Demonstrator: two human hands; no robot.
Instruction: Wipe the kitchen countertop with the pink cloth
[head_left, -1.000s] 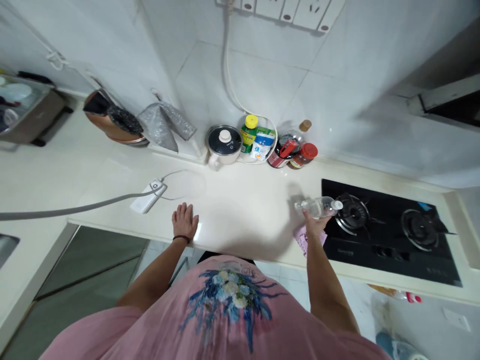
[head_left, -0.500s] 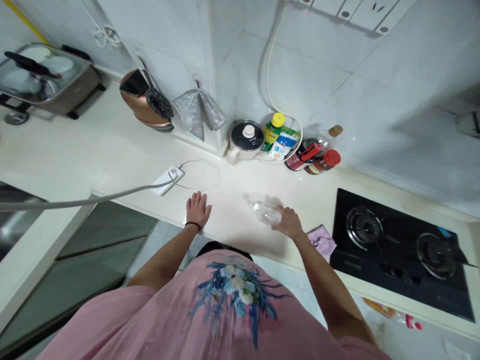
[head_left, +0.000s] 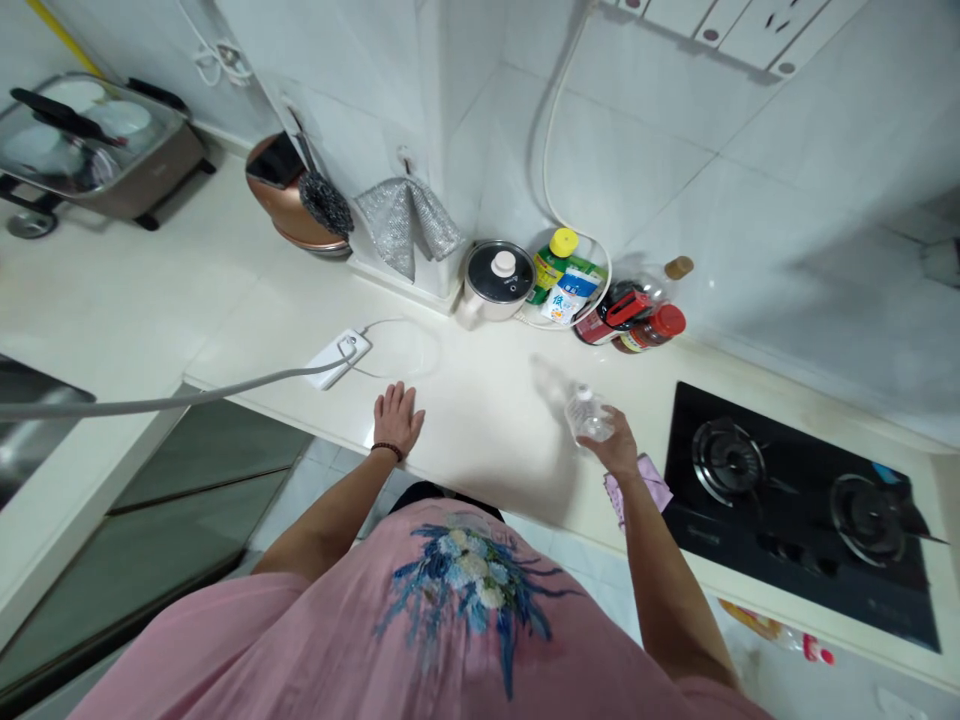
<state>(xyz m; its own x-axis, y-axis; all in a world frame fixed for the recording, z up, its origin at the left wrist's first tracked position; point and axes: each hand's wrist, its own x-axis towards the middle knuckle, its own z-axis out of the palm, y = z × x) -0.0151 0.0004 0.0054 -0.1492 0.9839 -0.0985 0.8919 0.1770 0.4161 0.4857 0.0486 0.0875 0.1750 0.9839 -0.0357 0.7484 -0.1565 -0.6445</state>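
The right hand [head_left: 616, 444] is closed round a clear plastic bottle [head_left: 589, 415], its fingers wrapping the side nearer the stove; the bottle is over the front half of the cream countertop [head_left: 480, 400], capped end pointing away from the person, though from where I stand I can't tell whether its base touches the surface; its shadow falls toward the wall. The left hand [head_left: 399, 418] grips nothing, resting palm down near the counter's front edge with fingers spread slightly, a dark beaded bracelet [head_left: 387, 449] at the wrist; just beyond it lies what looks like a white power bank [head_left: 339, 358]. The right forearm passes over a pink cloth [head_left: 654, 484], which sits beside the black two-burner gas stove [head_left: 795, 510]; back against the wall stand a lidded electric pot [head_left: 499, 275], a yellow-capped green bottle [head_left: 553, 265] and a red-lidded jar [head_left: 649, 330].
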